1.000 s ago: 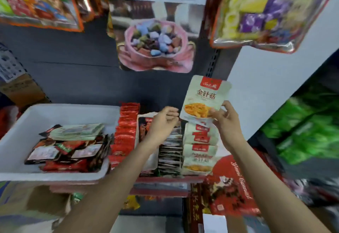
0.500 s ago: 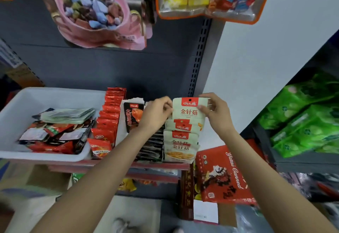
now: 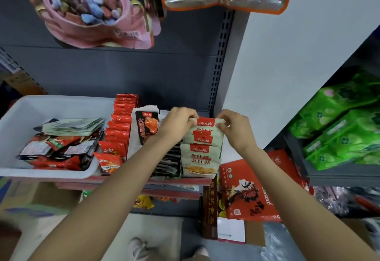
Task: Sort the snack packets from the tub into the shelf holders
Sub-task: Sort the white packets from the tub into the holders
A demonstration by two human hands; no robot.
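my left hand (image 3: 176,126) and right hand (image 3: 236,129) are both pinching the top edge of a pale packet (image 3: 207,127), standing at the back of the row at the shelf's (image 3: 174,180) right end, right of the tub (image 3: 24,112).

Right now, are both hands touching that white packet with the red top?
Touching. The head view shows the left hand and right hand pinching the white packet's top corners.

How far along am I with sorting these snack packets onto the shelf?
Partly done. Rows of red packets, dark packets and pale packets already stand in the shelf holders. In hand: your left hand and right hand pinch the top corners of one pale packet at the back of its row. Left: a pile of mixed packets in the white tub.
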